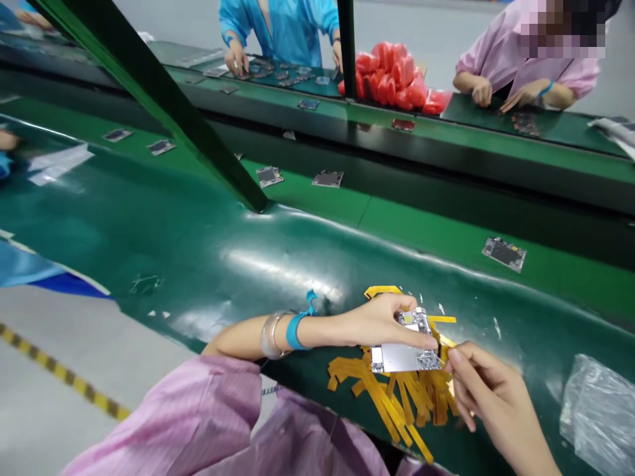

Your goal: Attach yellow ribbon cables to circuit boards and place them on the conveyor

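Observation:
My left hand (pixel 381 324), with a blue wrist strap and a bangle above it, grips a circuit board (pixel 401 357) from its far side, the thumb lying across the top. The board has a plain silver area and small parts along its right end. At that right end, my right hand (pixel 481 383) pinches a yellow flex cable (pixel 444 350) between thumb and forefinger; whether it is joined to the board is hidden by the fingers. Beneath both hands lies a loose heap of yellow flex cables (pixel 381 390) on the green bench mat (pixel 173 244).
A belt (pixel 407 221) runs beyond the bench with several boards on it, one board (pixel 503 253) at the right. A green post (pixel 198 125) slants across the left. A clear plastic bag (pixel 598 403) lies right. Co-workers sit opposite, near red bags (pixel 391 76).

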Available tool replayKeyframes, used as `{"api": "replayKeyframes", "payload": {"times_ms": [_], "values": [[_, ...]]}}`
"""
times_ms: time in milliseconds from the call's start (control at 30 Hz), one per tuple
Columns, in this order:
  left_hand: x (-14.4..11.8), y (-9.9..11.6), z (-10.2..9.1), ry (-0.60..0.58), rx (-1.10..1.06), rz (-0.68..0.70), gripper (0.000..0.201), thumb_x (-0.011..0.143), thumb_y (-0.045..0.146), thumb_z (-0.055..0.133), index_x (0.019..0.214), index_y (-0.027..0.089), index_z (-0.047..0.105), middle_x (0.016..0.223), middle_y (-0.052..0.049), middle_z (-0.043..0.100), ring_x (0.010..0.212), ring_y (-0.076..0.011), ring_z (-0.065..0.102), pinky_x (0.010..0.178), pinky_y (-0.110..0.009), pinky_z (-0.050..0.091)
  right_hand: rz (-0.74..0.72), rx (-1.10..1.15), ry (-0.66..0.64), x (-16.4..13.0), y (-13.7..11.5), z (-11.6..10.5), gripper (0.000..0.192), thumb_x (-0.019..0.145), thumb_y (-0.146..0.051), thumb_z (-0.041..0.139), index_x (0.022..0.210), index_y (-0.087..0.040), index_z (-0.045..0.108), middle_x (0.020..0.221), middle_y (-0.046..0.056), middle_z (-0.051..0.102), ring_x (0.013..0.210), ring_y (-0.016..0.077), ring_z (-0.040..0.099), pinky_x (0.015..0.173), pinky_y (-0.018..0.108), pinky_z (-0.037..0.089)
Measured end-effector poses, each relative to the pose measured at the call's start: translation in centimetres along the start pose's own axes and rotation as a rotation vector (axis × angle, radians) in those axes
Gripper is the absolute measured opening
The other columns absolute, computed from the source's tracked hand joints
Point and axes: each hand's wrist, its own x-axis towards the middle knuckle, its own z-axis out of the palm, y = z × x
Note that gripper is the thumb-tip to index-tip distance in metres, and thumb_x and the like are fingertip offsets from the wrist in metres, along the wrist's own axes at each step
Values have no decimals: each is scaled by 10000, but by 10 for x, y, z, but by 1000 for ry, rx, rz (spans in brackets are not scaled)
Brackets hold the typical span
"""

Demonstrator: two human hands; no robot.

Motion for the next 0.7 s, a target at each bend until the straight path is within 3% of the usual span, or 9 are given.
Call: {"api": "replayKeyframes", "payload": {"times_ms": [167,333,467,700], "values": [[-8,2,-1,-95,56,55,359,757,433,815,923,165,643,896,-27,647,767,-152,584,642,-260,448,10,-147,17,-6,-8,5,471,909,-618,610,706,-193,603,420,-73,393,378,88,390,473,243,314],[-9,0,0,-99,78,103,312,783,397,782,866,161,596,856,-11,630,759,-143,570,660,-264,444,22,-193,1,-10,-9,3,470,926,-609,580,696,-199,590,472,-74,352,416,93,336,470,258,262],[-8,0,0,-116,143,124,327,786,419,773,825,168,567,784,15,593,705,-124,527,602,-240,400,-7,-236,-113,-8,-6,-6,478,934,-584,584,654,-198,555,536,-65,314,469,92,267,443,250,195],[-10,-1,1,-80,213,110,332,767,421,773,804,170,558,761,28,564,687,-120,504,578,-234,357,55,-216,-186,-7,1,-6,466,951,-610,548,721,-204,551,446,-82,371,374,86,361,431,232,291]]}}
